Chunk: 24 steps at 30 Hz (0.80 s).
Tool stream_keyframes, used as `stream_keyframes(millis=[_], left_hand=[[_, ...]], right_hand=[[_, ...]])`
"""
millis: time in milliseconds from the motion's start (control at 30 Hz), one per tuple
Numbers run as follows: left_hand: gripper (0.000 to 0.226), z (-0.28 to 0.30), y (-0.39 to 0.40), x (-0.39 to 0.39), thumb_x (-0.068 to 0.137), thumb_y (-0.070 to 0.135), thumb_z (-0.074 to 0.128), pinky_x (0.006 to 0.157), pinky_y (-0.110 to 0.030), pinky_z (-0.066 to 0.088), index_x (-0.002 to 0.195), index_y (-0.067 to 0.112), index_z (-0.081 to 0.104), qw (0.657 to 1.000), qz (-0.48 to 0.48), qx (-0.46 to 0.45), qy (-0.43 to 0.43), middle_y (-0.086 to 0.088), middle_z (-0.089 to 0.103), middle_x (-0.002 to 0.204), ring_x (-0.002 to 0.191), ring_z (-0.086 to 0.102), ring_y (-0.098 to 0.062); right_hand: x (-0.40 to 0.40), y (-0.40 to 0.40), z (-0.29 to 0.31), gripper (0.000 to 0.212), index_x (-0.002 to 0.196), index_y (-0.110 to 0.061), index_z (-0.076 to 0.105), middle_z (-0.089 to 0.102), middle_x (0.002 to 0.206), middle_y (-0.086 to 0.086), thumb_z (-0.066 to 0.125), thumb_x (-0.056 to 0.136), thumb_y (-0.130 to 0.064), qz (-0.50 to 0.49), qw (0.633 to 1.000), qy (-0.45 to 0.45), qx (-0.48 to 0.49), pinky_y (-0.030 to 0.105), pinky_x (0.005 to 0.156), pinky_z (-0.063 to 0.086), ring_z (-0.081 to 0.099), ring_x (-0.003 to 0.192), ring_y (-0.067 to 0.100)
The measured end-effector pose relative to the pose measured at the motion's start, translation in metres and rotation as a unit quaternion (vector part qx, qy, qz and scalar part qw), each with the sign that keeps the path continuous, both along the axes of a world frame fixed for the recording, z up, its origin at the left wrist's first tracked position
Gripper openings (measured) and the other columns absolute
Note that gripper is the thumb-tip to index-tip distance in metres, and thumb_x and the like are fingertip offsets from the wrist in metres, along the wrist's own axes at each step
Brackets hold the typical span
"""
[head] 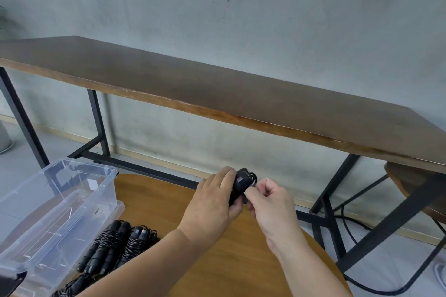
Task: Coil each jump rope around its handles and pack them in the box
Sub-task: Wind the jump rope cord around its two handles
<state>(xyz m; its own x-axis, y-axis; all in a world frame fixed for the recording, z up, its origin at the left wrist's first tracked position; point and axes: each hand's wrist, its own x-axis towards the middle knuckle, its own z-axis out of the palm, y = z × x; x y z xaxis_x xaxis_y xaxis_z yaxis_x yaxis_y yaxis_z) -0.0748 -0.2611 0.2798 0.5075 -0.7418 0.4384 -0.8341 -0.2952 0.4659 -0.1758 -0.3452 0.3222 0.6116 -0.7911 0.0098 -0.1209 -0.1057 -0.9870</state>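
In front of me a long dark wooden bench point(217, 87) on black metal legs stands against a grey wall point(241, 7); black cables point(350, 226) trail over the floor beneath it.

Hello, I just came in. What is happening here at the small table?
A person is bundling jump ropes. The left hand grips the black handles of one jump rope above the round wooden table, while the right hand pinches its cord at the handles. Several coiled ropes already lie on the table beside the clear plastic box, which appears to hold no rope yet.
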Motion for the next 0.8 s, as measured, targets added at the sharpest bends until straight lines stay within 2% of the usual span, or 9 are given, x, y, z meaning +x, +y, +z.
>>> stream_keyframes(millis=[67,200,333,433,500,567,667,733,800], left_hand=[[0.043,-0.001,0.001,-0.001,0.089,0.041,0.044,0.091,-0.03,0.042,0.125,0.018,0.049,1.0,-0.006,-0.018,0.004,0.007,0.055,0.119,0.103,0.053,-0.015],[0.047,-0.006,0.003,0.0,0.089,0.038,0.053,0.097,-0.023,0.033,0.132,0.02,0.046,0.999,-0.015,-0.031,0.02,0.01,0.05,0.127,0.113,0.049,-0.011],[0.06,-0.006,0.002,-0.007,0.08,0.051,0.045,0.101,-0.022,0.028,0.135,0.027,0.043,0.998,-0.01,-0.053,0.043,0.014,0.047,0.133,0.119,0.045,-0.008],[0.068,-0.002,0.002,-0.013,0.075,0.056,0.052,0.101,-0.025,0.031,0.137,0.032,0.04,0.998,-0.028,-0.054,0.023,0.017,0.047,0.133,0.119,0.042,-0.008],[0.08,0.002,0.004,-0.015,0.074,0.066,0.05,0.107,-0.026,0.03,0.145,0.032,0.033,0.999,-0.029,-0.017,0.02,0.021,0.041,0.138,0.124,0.036,-0.005],[0.08,0.004,0.008,-0.015,0.077,0.072,0.044,0.109,-0.025,0.032,0.147,0.038,0.028,0.996,-0.035,0.025,0.081,0.026,0.041,0.137,0.125,0.038,-0.001],[0.036,0.01,0.012,-0.019,0.098,0.061,0.036,0.09,-0.029,0.051,0.128,0.044,0.047,0.937,-0.067,-0.017,0.341,0.016,0.066,0.109,0.097,0.062,-0.001],[0.042,0.009,0.01,-0.022,0.1,0.058,0.025,0.074,-0.016,0.05,0.108,0.033,0.059,0.923,-0.036,-0.042,0.381,0.008,0.069,0.093,0.082,0.063,-0.001],[0.049,0.006,0.009,-0.024,0.099,0.057,0.024,0.065,-0.015,0.046,0.096,0.023,0.06,0.926,-0.014,-0.051,0.373,0.004,0.068,0.088,0.078,0.061,-0.004]], right_hand=[[0.001,-0.002,0.002,0.028,0.061,-0.012,0.04,0.048,0.056,0.005,0.058,0.078,0.003,0.024,1.0,0.003,-0.009,0.034,0.059,0.039,0.043,0.058,0.019],[-0.005,-0.001,-0.002,0.022,0.069,-0.012,0.05,0.05,0.064,0.006,0.062,0.081,0.002,0.075,0.996,-0.027,0.048,0.027,0.062,0.042,0.048,0.063,0.018],[-0.004,0.003,-0.015,0.037,0.092,-0.013,0.054,0.057,0.082,0.003,0.081,0.079,-0.035,0.045,0.995,-0.027,0.085,0.034,0.07,0.053,0.057,0.076,0.02],[0.0,0.002,-0.022,0.037,0.104,-0.021,0.061,0.069,0.099,0.004,0.072,0.081,-0.047,-0.023,0.997,-0.009,0.074,0.043,0.088,0.056,0.067,0.093,0.019],[0.0,-0.001,-0.023,0.024,0.099,-0.024,0.069,0.073,0.095,-0.001,0.065,0.088,-0.045,-0.045,0.996,-0.028,0.074,0.046,0.09,0.055,0.069,0.093,0.016],[0.0,-0.002,-0.022,0.023,0.096,-0.025,0.072,0.075,0.093,-0.004,0.058,0.095,-0.043,-0.048,0.995,-0.032,0.083,0.045,0.09,0.055,0.07,0.092,0.014],[0.004,0.001,-0.022,0.027,0.092,-0.029,0.071,0.074,0.092,-0.005,0.052,0.098,-0.047,-0.049,0.996,-0.021,0.074,0.048,0.091,0.053,0.068,0.094,0.017],[0.008,0.006,-0.024,0.029,0.094,-0.03,0.068,0.071,0.094,-0.003,0.047,0.099,-0.05,-0.069,0.994,-0.019,0.085,0.048,0.092,0.052,0.066,0.095,0.018],[0.012,0.011,-0.025,0.031,0.097,-0.029,0.065,0.069,0.098,-0.002,0.044,0.099,-0.052,-0.09,0.991,-0.02,0.099,0.048,0.094,0.051,0.064,0.097,0.019]])
